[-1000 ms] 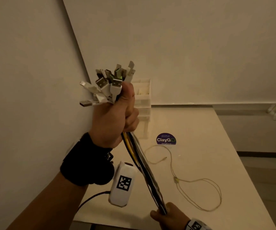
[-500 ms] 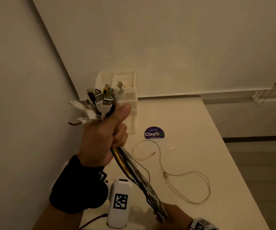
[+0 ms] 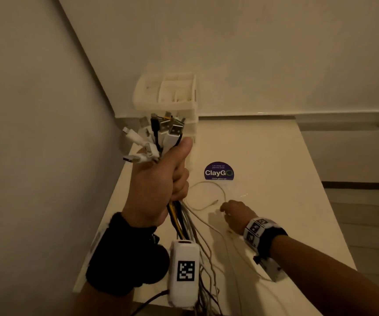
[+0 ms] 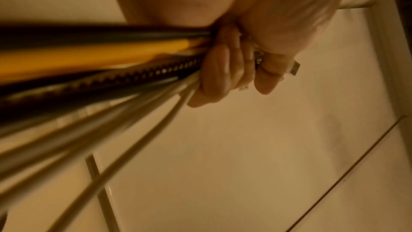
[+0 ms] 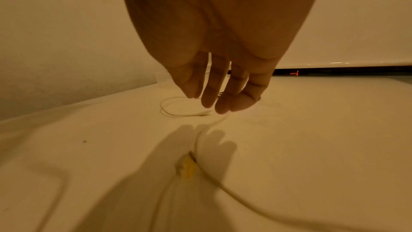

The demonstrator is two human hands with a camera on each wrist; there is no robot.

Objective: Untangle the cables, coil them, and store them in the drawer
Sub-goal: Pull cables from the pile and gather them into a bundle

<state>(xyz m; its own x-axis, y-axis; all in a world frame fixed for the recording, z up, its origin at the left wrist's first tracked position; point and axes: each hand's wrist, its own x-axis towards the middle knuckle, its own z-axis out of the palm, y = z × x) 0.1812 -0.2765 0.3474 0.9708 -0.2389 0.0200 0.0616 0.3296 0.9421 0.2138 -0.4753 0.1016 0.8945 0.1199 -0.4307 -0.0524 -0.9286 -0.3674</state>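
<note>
A person's left hand (image 3: 159, 185) is raised above a white table (image 3: 275, 156), fist wrapped tight round a bundle of cables (image 3: 184, 222). USB plugs (image 3: 161, 135) fan out above the thumb, while black, yellow and white cords trail from the bottom of the fist toward the table's near edge. The left wrist view shows the fingers (image 4: 218, 70) curled fully round the bundle, with a braided black cord and a yellow one side by side.

The right hand (image 3: 235, 215) reaches low over the table, fingers (image 5: 214, 84) straight and slightly spread, holding nothing, the tips just above a thin cable (image 3: 206, 195) that lies loose on the surface in open loops. Whether they touch it cannot be told. A small yellowish piece (image 5: 187, 167) sits part-way along that cable, below the wrist.

A white drawer unit (image 3: 170, 94) stands in the far corner against the wall, behind the raised plugs. A round purple sticker (image 3: 218, 171) marked "ClayGo" lies on the table between the unit and the thin cable.
</note>
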